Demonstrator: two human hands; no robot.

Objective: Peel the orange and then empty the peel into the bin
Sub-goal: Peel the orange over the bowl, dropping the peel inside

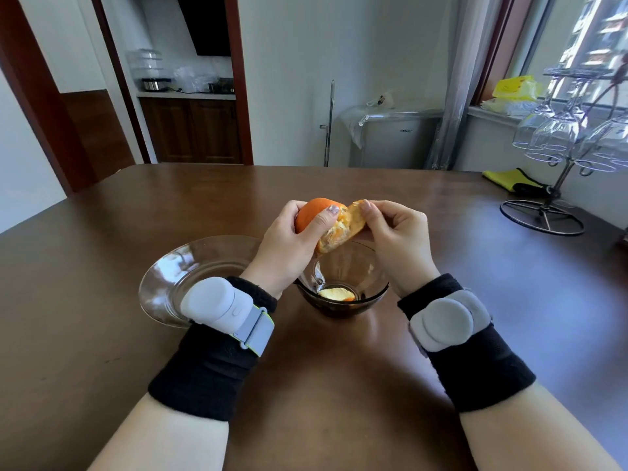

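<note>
Two hands meet over the middle of the table (339, 368), working one orange (314, 210) held just above a small dark glass bowl (377, 294). The left hand (289, 246) grips the fruit from its left side, fingers curled round the still-skinned half and the thumb pressed across the bared flesh. The right hand (396, 237) pinches a flap of peel (353, 217) between thumb and fingertips; the flap stands off the fruit's right side, pale pith facing the camera, and looks attached along its lower edge, though the joint is partly hidden. The flap therefore lies right of the orange and runs up and away toward the table's far edge, so a pull by the right hand, away from the left, would probably tear it free, and the bowl sits directly below to catch it. One loose piece of peel (337, 294) already lies in the bottom of that bowl. A wide clear glass plate (159, 283) stands touching or just beside the bowl, toward the table's left edge. Much skin remains on the fruit, so peeling seems well short of done. No bin is in view.
</note>
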